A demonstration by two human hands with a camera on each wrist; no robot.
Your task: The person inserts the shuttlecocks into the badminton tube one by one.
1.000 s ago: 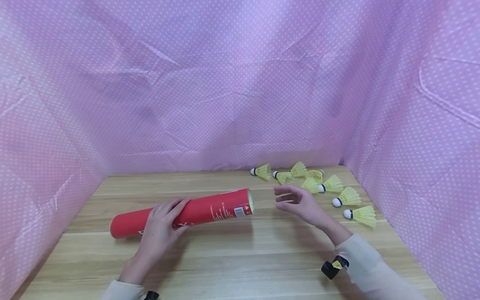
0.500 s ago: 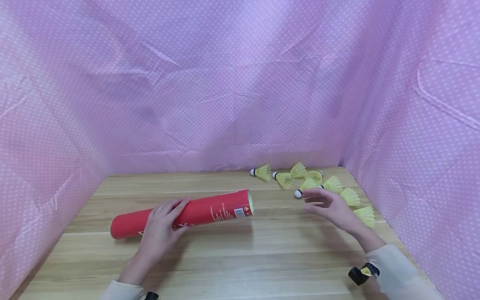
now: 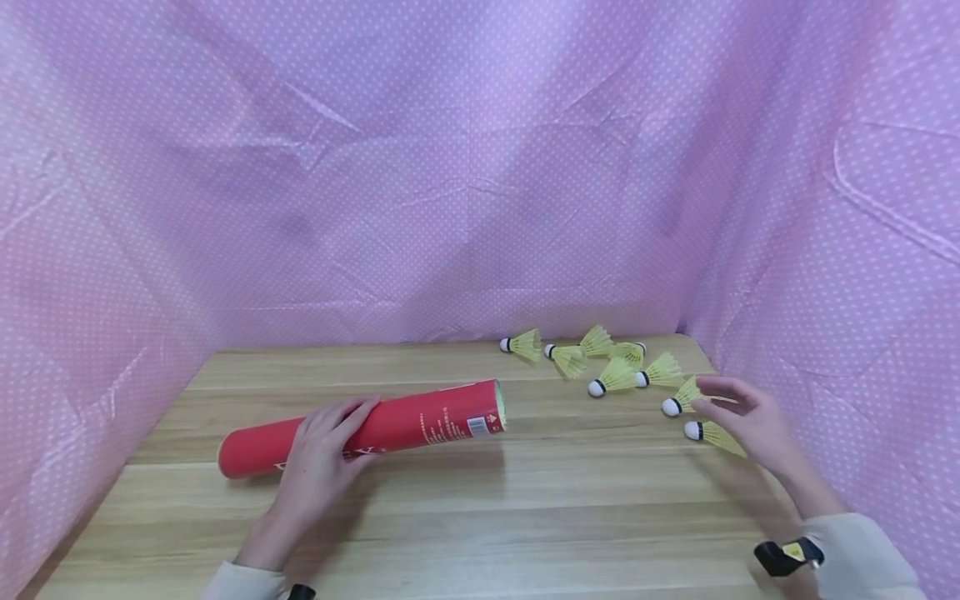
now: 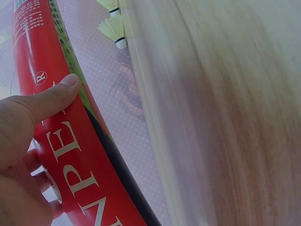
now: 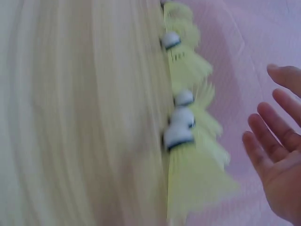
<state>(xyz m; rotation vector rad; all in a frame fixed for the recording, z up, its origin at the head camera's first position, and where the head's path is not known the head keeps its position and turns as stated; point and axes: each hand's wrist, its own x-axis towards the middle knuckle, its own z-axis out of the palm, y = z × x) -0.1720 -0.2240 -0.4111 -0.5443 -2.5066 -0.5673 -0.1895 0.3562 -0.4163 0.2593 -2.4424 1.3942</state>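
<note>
My left hand (image 3: 318,454) grips a red shuttlecock tube (image 3: 438,417) round its middle, its green-lined end facing right and slightly raised. In the left wrist view the thumb (image 4: 56,96) lies across the white-lettered tube (image 4: 80,169), with the fingers partly hidden behind it. Farther right, my right hand (image 3: 757,429) hovers with nothing in its grasp. It overlaps the feathered ends of two yellow shuttlecocks, the front one (image 3: 716,435) and one just behind it (image 3: 678,400). Seen from the right wrist, the fingers of the right hand (image 5: 282,165) are spread apart beside a blurred shuttlecock (image 5: 197,174).
Several more yellow shuttlecocks with white caps lie toward the back right, among them one at the far left of the group (image 3: 525,344) and one in the middle (image 3: 615,379). Pink dotted cloth (image 3: 465,208) walls in the wooden table (image 3: 420,533) at the back and sides.
My right hand has moved right, away from the tube's end and over the rightmost shuttlecocks, uncovering the middle ones. The left hand and tube have hardly moved.
</note>
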